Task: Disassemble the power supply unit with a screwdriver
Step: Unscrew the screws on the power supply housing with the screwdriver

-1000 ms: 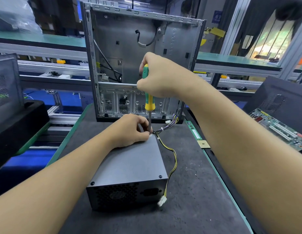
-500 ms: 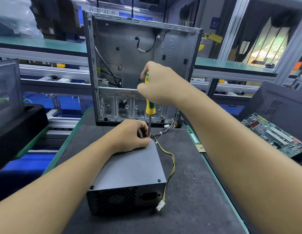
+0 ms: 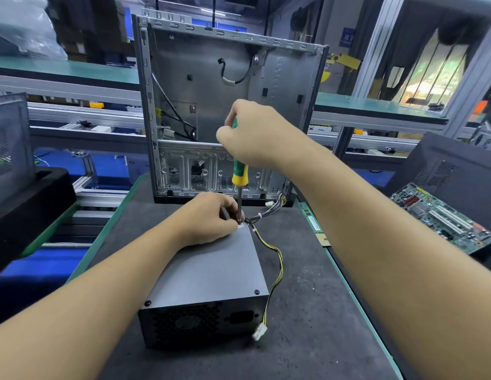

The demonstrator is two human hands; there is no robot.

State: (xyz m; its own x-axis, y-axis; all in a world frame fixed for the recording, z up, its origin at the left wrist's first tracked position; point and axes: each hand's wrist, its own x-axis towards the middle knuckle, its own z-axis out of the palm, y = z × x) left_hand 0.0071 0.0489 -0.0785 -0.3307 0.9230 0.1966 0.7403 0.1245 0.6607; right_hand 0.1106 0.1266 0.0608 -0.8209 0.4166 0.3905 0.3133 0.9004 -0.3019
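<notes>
A grey power supply unit (image 3: 211,272) lies on the dark work mat, its vented end toward me and yellow-black cables (image 3: 274,259) trailing off its right side. My right hand (image 3: 255,133) grips the green and yellow screwdriver (image 3: 239,176) upright, with the tip down on the unit's far right top corner. My left hand (image 3: 208,218) rests on the far end of the lid, fingertips pinching around the shaft near the tip. Two screws show at the near top corners.
An empty metal computer case (image 3: 230,105) stands upright just behind the unit. A memory stick (image 3: 311,218) lies at the mat's right edge. A motherboard (image 3: 441,215) sits on a black case at right. A black tray (image 3: 27,204) is at left.
Both hands hold the same pose on the far corner; the view has shifted slightly, so everything sits a little lower in frame.
</notes>
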